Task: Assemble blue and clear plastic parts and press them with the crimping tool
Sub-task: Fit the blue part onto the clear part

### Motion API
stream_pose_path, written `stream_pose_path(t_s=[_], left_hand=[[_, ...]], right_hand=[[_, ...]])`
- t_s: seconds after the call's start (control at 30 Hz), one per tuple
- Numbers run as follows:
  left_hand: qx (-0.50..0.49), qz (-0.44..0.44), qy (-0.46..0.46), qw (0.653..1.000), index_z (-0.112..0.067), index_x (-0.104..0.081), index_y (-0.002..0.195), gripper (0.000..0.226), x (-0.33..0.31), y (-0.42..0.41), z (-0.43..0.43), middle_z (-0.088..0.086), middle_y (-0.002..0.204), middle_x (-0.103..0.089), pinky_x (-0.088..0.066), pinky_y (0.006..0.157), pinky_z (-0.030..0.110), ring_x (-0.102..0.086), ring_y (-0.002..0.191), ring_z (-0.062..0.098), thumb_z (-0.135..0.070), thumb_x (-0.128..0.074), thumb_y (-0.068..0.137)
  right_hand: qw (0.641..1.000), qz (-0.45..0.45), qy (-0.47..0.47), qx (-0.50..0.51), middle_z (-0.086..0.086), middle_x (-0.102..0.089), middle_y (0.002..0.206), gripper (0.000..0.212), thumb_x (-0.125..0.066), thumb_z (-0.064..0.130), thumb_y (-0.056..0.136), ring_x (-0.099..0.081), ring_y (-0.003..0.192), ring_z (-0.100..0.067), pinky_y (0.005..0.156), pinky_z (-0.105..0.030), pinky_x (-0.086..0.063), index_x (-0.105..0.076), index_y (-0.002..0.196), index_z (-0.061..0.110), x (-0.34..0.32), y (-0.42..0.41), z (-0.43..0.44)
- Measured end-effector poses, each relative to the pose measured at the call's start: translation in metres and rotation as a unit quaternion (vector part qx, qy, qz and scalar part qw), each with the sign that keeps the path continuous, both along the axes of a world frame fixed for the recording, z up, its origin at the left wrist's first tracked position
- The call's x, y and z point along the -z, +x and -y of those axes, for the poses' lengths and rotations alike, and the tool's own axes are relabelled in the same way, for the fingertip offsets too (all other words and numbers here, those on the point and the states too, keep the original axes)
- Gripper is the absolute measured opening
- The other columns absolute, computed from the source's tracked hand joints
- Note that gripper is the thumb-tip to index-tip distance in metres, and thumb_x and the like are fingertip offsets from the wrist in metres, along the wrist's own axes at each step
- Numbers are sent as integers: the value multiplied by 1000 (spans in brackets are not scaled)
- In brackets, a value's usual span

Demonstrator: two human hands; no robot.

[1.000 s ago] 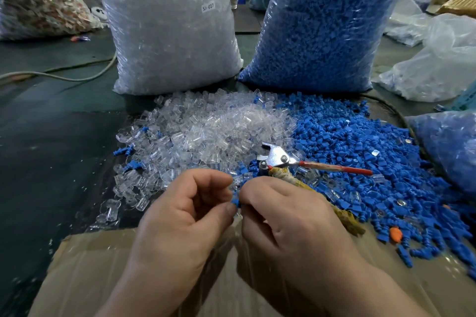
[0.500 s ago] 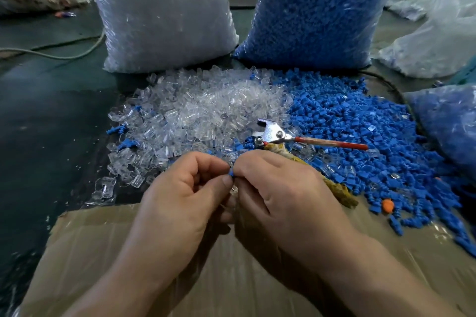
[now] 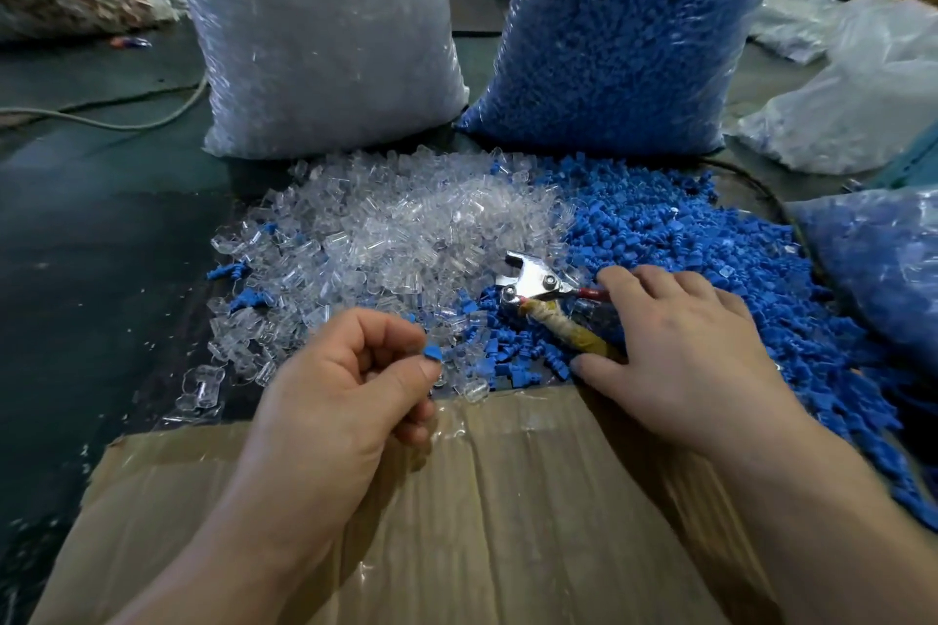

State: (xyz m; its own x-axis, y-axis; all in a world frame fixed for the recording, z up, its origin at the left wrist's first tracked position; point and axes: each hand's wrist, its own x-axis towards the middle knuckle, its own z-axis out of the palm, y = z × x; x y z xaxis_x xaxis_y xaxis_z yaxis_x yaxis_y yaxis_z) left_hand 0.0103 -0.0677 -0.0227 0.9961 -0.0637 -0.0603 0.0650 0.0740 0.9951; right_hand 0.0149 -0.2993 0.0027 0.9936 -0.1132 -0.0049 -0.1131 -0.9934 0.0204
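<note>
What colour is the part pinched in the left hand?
The part is blue, shown in the head view.

The left hand [image 3: 350, 386] is curled, thumb and forefinger pinching a blue part [image 3: 432, 351], while the right hand [image 3: 680, 345] lies palm down, fingers spread over the tool [image 3: 533, 277].

Crimping tool [image 3: 538, 280] handles under right hand [image 3: 680, 350], blue part [image 3: 433, 351] half-hidden — left fingers [image 3: 378, 326]

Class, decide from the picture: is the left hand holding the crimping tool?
No, the left hand pinches a small blue part, while the crimping tool lies partly under the right hand.
</note>
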Motion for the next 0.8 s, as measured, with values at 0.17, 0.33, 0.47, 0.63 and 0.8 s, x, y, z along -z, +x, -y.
stream_pose_path(t_s=[0.17,0.33,0.47,0.63,0.8], left_hand=[[1,-12,-9,1000,-23,-72,77,29,1,-2,3,5,59,-63,-52,44,23,-58,48,15,5,-68,86],[7,-24,-43,999,-23,-73,76,22,-5,-6,4,7,59,-63,-50,42,23,-57,46,15,-2,-69,82],[11,-36,-91,995,-20,-72,83,14,-7,-7,6,10,62,-61,-48,42,30,-54,47,19,-16,-71,69],[9,-4,-83,997,-22,-71,90,20,-3,-4,-1,10,64,-63,-50,43,32,-56,47,18,-20,-70,71],[12,45,-72,996,-23,-71,92,22,1,0,-7,9,69,-65,-51,44,30,-60,53,18,-27,-76,71]], right_hand=[[999,50,-4,-8,8,-58,107,54,-51,59,77,-43,104,-22,92,-41,-32,-45,123,32,0,2,-2],[981,156,115,-12,8,-54,97,47,-52,48,81,-39,91,-15,79,-35,-30,-48,124,29,-10,1,1],[956,176,221,-76,19,-48,81,26,-43,47,82,-45,74,0,57,-22,-28,-42,107,39,-20,-12,-10],[964,94,189,-159,18,-55,86,25,-50,49,79,-50,81,-3,63,-20,-40,-47,102,39,-28,-22,-19],[967,31,159,-197,23,-52,97,42,-46,52,75,-46,92,-2,74,-18,-37,-44,116,44,-27,-23,-21]])
